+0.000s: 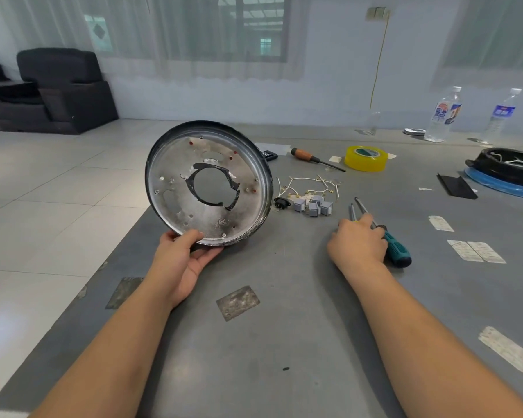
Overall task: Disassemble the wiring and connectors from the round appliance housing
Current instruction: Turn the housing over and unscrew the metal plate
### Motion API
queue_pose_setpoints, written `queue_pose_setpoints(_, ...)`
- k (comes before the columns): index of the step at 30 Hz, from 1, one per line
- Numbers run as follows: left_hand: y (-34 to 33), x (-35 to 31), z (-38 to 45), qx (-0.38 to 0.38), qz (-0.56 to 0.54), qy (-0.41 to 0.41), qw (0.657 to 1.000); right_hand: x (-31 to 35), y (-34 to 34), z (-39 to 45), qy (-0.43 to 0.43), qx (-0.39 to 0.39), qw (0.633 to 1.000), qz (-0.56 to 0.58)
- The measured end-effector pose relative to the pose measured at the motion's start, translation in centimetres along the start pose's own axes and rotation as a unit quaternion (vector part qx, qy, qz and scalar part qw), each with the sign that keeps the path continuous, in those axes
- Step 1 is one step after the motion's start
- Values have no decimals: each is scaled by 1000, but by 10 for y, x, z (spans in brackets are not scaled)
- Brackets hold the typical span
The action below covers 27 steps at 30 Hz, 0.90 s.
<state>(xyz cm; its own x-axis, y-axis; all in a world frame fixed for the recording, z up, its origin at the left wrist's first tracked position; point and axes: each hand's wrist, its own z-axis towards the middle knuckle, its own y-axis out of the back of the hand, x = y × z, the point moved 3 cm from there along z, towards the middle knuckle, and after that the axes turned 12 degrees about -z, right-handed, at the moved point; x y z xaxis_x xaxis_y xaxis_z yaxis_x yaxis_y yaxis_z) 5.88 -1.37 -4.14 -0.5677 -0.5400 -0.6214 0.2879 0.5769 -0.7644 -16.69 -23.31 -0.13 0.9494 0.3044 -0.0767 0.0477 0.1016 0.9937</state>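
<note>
Silvery round housing (pixel 209 182), stripped bare at centre frame, was tilted upright by the left hand (pixel 184 257) gripping its lower rim, seemingly for inspection, while the right hand (pixel 358 241) rested loosely curled over screwdrivers (pixel 387 233) beside the removed wiring and connectors (pixel 310 197).

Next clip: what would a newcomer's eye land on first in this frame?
First, the round metal housing plate, tilted up on edge at the table's left side, its lower rim gripped by the left hand, its central hole ringed with black tape. Just right of it lies a pile of white wires with grey connectors. The right hand rests on the screwdrivers, one with a teal handle; whether it grips them is unclear.
</note>
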Motion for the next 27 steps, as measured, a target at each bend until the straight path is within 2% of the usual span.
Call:
queue_pose_setpoints(6, 0, 0, -1, -1, -6, 2, 1000, 3, -10, 6, 4, -32, 997, 69)
queue_pose_setpoints(8, 0, 0, 0, -3, -6, -3, 1000, 5, -9, 5, 9, -64, 989, 136)
queue_pose_setpoints(10, 0, -1, 0, -4, -7, -11, 1000, 9, -5, 2, 48, -119, 962, 240)
queue_pose_setpoints(12, 0, -1, 0, -4, -5, -19, 1000, 16, 0, -4, 100, -144, 914, 367)
queue_pose_setpoints(15, 1, -2, 1, -7, -3, -34, 999, 35, 7, -18, 136, -74, 802, 577)
queue_pose_setpoints(19, 1, -2, 3, -11, -7, -55, 998, 54, 3, -37, 160, 8, 722, 673)
queue_pose_setpoints(21, 1, -2, 4, -19, -9, -64, 998, 57, -7, -45, 176, 41, 710, 681)
queue_pose_setpoints(24, 3, -2, 6, -33, -14, -71, 997, 58, -16, -52, 222, 76, 731, 641)
queue_pose_setpoints(27, 4, -4, 7, -46, -13, -86, 995, 61, -16, -53, 253, 117, 725, 630)
